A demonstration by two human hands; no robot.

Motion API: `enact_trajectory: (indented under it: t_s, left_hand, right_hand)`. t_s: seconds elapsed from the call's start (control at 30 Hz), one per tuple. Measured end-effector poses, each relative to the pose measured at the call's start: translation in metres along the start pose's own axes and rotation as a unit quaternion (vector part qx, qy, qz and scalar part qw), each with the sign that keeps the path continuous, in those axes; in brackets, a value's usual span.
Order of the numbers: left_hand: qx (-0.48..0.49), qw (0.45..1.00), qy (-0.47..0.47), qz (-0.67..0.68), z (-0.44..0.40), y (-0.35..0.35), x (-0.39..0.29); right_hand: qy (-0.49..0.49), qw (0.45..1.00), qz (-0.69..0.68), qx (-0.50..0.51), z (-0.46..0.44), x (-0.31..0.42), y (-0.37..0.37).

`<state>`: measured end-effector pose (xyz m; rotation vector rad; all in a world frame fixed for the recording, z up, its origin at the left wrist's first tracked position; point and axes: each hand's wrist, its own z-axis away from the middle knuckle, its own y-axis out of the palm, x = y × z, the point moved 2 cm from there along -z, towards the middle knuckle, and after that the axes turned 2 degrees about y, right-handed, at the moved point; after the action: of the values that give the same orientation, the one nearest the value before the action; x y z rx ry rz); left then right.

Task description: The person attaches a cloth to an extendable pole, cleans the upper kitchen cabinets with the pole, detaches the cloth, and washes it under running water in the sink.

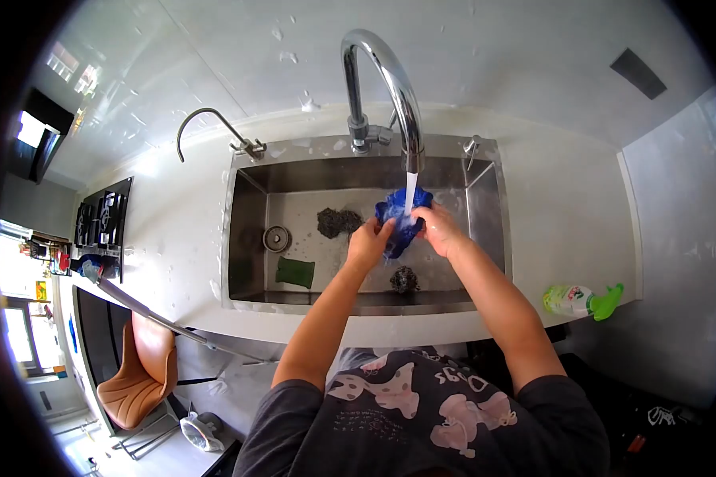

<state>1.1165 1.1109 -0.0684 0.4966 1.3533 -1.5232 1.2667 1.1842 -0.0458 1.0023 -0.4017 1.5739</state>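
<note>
Over the steel sink (342, 298), my left hand (370, 241) and my right hand (439, 226) hold a blue cloth-like item (401, 238) between them. Water from the tall chrome faucet (412, 143) runs onto it. My left hand grips its left side, and the fingers of my right hand are closed on its right side. Dark wiry scrubbers (339, 222) lie on the sink floor left of my hands, and another scrubber (404, 280) lies below them. A green scouring pad (295, 272) rests at the lower left of the sink, below the round drain (276, 238).
A green-topped spray bottle (579, 302) lies on the counter at the right. A thin second faucet (215, 127) stands left of the main one. A black stove (103, 226) is at the far left, with a brown chair (143, 370) below.
</note>
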Motion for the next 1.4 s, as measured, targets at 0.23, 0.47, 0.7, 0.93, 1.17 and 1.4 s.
enact_trajectory:
  t_s: [0.23, 0.47, 0.7, 0.93, 1.17, 1.4]
  left_hand:
    - [-0.008, 1.000, -0.015, 0.015, -0.005, -0.022, -0.008]
    - [-0.134, 0.984, 0.014, 0.119, -0.021, -0.072, -0.029]
    - [-0.120, 0.982, 0.079, 0.123, -0.022, -0.084, -0.051]
    - [0.074, 0.993, 0.004, 0.088, -0.015, -0.009, 0.026]
    - [-0.033, 0.992, 0.013, 0.117, 0.003, 0.008, 0.029]
    - [-0.169, 0.973, 0.151, -0.040, 0.020, -0.053, -0.063]
  right_hand:
    - [-0.139, 0.974, 0.169, -0.051, -0.003, 0.003, -0.004]
    - [-0.113, 0.937, 0.331, 0.005, 0.001, 0.008, -0.015]
    - [-0.028, 0.866, 0.493, 0.071, -0.006, -0.012, -0.023]
    - [-0.038, 0.993, 0.006, 0.113, 0.003, -0.007, 0.002]
    - [-0.055, 0.992, -0.047, 0.108, 0.000, 0.001, -0.011]
    - [-0.017, 0.995, 0.091, 0.022, -0.016, -0.001, -0.049]
